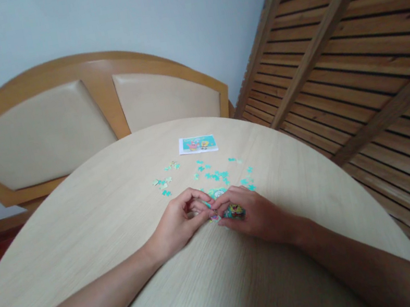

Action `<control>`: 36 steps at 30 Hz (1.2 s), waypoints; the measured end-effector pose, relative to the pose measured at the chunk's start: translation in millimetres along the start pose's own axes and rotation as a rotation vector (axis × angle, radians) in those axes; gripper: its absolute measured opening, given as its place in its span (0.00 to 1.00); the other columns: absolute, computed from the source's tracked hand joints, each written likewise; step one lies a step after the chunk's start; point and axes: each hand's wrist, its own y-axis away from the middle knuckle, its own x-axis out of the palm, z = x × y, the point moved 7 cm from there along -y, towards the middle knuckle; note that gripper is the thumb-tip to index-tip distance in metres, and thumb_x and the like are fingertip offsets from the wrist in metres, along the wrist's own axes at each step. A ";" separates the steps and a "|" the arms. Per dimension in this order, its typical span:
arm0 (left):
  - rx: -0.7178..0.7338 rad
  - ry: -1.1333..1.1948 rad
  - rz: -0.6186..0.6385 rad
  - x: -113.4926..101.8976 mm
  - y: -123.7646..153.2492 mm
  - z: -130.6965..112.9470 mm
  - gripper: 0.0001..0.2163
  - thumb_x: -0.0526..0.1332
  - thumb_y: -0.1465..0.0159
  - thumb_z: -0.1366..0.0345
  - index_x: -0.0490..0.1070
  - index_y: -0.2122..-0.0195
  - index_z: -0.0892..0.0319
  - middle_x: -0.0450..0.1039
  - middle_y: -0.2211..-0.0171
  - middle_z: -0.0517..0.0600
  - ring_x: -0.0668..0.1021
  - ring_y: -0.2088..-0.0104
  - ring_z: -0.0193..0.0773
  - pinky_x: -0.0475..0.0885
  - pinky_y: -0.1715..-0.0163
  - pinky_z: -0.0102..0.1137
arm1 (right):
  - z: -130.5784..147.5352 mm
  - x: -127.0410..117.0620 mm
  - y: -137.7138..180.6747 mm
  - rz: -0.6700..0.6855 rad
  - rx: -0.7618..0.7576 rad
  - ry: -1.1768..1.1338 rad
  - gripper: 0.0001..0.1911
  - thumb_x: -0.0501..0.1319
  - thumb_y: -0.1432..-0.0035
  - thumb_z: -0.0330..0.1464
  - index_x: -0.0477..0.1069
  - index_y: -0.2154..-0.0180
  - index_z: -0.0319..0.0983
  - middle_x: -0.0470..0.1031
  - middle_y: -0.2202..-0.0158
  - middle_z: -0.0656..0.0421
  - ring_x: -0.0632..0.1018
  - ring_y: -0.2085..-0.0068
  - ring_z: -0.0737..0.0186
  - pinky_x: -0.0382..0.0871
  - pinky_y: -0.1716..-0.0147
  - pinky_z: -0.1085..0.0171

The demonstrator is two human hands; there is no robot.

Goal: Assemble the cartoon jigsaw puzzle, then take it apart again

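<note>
A partly joined jigsaw puzzle lies on the table in front of me, with a yellow cartoon figure showing beneath my right hand. My left hand curls at the puzzle's left side, thumb and fingertips closed on its edge pieces. From the other side my right hand arches over the puzzle, and its fingertips pinch close to those of the left. Between the two hands, small colourful pieces peek out; the fingers cover much of them. Loose teal puzzle pieces are scattered just beyond the hands.
A picture card with pink and yellow cartoon figures lies farther back on the round wooden table. More loose pieces sit to the left. Behind the table stands a padded headboard-like panel; wooden slats rise on the right.
</note>
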 end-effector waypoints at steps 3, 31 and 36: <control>0.025 -0.015 0.008 1.3 -0.3 -2.7 0.12 0.68 0.38 0.59 0.70 0.61 0.61 0.77 0.67 0.51 0.79 0.65 0.36 0.75 0.63 0.32 | -1.7 -1.3 -0.4 -0.015 0.042 -0.035 0.07 0.68 0.40 0.32 0.74 0.59 0.42 0.81 0.64 0.60 0.79 0.59 0.59 0.68 0.54 0.59; 0.357 -0.767 0.137 7.8 5.3 -21.5 0.11 0.56 0.31 0.68 0.73 0.50 0.57 0.77 0.51 0.54 0.76 0.47 0.42 0.72 0.44 0.41 | -1.9 -0.2 3.5 0.110 0.071 0.112 0.12 0.73 0.50 0.33 0.75 0.64 0.43 0.76 0.51 0.55 0.73 0.47 0.50 0.61 0.47 0.49; 0.370 -0.794 0.172 10.6 6.1 -19.5 0.11 0.57 0.33 0.70 0.74 0.52 0.57 0.77 0.49 0.53 0.76 0.46 0.43 0.72 0.43 0.43 | -1.5 0.3 3.8 0.130 0.076 0.116 0.11 0.73 0.49 0.33 0.75 0.64 0.42 0.76 0.50 0.55 0.72 0.47 0.50 0.60 0.47 0.49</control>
